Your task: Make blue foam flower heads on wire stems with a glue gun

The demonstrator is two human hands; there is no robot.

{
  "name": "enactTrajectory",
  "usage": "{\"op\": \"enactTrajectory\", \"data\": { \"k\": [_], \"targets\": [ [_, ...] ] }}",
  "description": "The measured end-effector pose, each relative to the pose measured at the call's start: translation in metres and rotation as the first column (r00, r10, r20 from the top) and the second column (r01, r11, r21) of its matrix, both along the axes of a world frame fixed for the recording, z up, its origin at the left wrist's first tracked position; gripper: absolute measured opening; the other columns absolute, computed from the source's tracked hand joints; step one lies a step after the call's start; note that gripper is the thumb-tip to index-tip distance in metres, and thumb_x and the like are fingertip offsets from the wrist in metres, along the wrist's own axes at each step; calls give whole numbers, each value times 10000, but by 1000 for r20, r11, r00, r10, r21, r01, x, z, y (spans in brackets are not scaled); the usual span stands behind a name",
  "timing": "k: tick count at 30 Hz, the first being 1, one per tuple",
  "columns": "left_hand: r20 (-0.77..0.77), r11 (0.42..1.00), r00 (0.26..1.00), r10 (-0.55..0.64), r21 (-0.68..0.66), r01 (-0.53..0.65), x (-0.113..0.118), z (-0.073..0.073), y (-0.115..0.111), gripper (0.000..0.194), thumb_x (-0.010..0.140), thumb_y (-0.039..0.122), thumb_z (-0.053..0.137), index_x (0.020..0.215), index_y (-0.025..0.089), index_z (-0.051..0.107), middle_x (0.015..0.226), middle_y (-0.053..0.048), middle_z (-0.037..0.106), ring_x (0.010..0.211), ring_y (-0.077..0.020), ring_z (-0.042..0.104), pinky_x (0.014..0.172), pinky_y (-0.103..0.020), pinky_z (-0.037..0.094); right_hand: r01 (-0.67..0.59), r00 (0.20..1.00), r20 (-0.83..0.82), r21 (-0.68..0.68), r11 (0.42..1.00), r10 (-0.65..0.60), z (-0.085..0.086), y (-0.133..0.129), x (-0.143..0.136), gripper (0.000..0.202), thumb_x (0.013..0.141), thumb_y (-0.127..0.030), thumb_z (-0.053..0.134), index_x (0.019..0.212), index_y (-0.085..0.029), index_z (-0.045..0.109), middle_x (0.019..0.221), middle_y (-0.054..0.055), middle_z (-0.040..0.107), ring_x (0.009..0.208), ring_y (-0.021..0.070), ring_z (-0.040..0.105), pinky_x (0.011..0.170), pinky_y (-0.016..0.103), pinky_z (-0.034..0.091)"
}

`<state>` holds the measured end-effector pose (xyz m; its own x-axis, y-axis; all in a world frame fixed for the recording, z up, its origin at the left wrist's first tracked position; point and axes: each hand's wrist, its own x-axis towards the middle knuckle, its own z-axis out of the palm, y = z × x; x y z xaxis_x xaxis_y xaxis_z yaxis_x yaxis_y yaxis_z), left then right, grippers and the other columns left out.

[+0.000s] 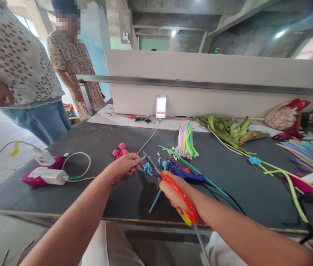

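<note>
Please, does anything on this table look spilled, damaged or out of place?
Mostly the loose litter: blue pieces lie scattered left of the glue gun and yellow bits behind it, not gathered in any container. Nothing looks clearly damaged.

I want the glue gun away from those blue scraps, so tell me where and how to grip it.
Grip the glue gun by its handle, probably best from the person's right: the handle lies low and sticks out rightward, pointing away from the cut blue pieces near the other end.
</note>
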<state>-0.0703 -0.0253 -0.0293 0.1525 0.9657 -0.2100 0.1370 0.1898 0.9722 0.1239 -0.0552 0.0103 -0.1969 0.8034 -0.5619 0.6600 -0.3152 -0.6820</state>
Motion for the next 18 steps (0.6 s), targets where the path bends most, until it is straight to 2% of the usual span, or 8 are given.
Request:
{"op": "enactTrajectory", "data": {
  "k": [5, 11, 15, 18],
  "targets": [
    [54, 1000, 998, 24, 16, -25, -1, -1, 2, 169, 736, 289, 576, 688, 147, 497, 587, 29, 488, 417, -22, 347, 358, -125, 221, 29, 999, -41, -100, 995, -34, 1, 4, 3, 224, 850, -413, 372, 914, -249, 510, 443, -74, 444, 307, 97, 458, 333, 185, 403],
    [118, 1000, 993, 0, 15, -2, 4, 2, 0, 199, 727, 315, 593, 674, 148, 498, 591, 30, 476, 428, -20, 335, 363, -120, 202, 33, 999, -5, -157, 987, -34, 0, 7, -2, 222, 838, -420, 387, 902, -257, 524, 445, -70, 420, 311, 112, 463, 325, 220, 437],
    [124, 1000, 992, -16, 4, 16, 6, 2, 1, 196, 736, 324, 587, 715, 136, 536, 600, 28, 476, 432, -16, 328, 372, -118, 206, 27, 998, 57, -129, 991, -20, -3, 6, -5, 196, 836, -364, 363, 883, -254, 518, 414, -67, 379, 295, 127, 425, 323, 243, 429],
    [114, 1000, 993, -17, 2, 17, 6, 0, 2, 184, 738, 311, 581, 737, 129, 553, 607, 22, 492, 430, -13, 330, 376, -118, 215, -23, 992, 119, -67, 997, 31, -3, 5, -7, 156, 801, -294, 396, 917, -266, 496, 393, -79, 352, 281, 123, 380, 328, 231, 392]
  ]
}}
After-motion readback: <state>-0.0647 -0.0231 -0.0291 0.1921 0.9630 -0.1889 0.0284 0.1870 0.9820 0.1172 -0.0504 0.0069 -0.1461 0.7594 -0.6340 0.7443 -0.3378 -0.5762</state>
